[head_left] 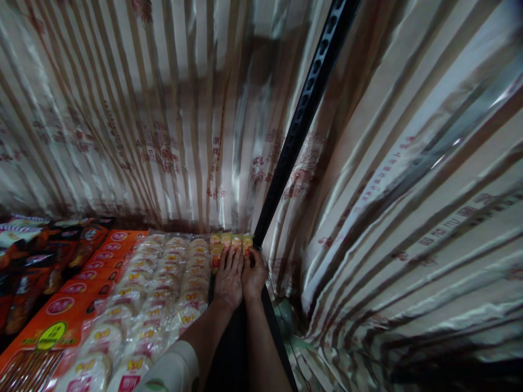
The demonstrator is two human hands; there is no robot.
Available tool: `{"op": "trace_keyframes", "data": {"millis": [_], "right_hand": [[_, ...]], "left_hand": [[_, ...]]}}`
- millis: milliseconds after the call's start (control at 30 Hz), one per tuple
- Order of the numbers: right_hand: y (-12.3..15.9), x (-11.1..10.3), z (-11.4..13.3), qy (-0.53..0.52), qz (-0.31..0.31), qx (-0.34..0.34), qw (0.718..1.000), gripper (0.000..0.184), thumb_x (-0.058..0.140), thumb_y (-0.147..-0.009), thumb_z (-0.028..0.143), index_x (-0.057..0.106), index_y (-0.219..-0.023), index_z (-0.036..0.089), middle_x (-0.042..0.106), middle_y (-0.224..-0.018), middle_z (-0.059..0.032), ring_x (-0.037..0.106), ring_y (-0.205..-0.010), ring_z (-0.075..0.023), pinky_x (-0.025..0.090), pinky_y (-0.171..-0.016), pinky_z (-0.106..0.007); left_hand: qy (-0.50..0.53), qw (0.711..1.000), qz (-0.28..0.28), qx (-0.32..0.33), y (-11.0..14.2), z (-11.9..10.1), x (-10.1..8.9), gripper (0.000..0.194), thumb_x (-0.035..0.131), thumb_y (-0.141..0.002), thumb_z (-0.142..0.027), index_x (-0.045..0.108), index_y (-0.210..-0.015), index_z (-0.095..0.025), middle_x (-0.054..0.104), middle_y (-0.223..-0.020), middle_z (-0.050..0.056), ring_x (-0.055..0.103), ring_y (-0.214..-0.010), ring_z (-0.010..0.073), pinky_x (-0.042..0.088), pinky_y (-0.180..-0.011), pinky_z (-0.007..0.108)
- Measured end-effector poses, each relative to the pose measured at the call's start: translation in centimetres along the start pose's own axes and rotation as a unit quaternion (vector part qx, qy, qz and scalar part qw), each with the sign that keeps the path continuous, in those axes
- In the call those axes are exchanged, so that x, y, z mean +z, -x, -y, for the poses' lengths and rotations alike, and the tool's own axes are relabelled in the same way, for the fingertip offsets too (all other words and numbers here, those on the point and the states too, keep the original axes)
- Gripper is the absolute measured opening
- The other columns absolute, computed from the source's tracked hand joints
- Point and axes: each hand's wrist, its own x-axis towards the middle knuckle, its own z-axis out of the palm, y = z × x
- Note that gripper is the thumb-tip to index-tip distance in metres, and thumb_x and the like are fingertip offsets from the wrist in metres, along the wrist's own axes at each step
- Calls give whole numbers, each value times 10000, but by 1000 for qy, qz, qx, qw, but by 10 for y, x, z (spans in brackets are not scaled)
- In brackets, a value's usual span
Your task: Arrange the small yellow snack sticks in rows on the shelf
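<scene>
My left hand (229,277) and my right hand (253,275) lie side by side at the back of a dark shelf. Both press against a row of small yellow and orange snack packets (229,239) that stand against the striped curtain. The left hand's fingers lie stretched out flat over the packets. My right hand's fingers curl down at the packets' right end, next to the black perforated upright (304,109). Whether either hand actually grips a packet is hidden.
Rows of clear-wrapped round cakes (163,288) fill the shelf left of my hands. Orange boxes (77,294) and dark red bags (36,256) lie further left. A shiny striped curtain (408,190) hangs behind and to the right.
</scene>
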Motion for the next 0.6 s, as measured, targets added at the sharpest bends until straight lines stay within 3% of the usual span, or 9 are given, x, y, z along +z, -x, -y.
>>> {"op": "trace_keyframes", "data": {"millis": [600], "right_hand": [[3,-1,-2,3,5,-41,999,331,410,-781,202,684,-961,156,596,-1007,-103,519,-946,-182,427,-881,-360]], "left_hand": [[13,1000,0,-8,0,0,5,516,326,-828,-192,349,-1341,-151,325,-1427,51,240,-1327,221,222,-1093,451]]}}
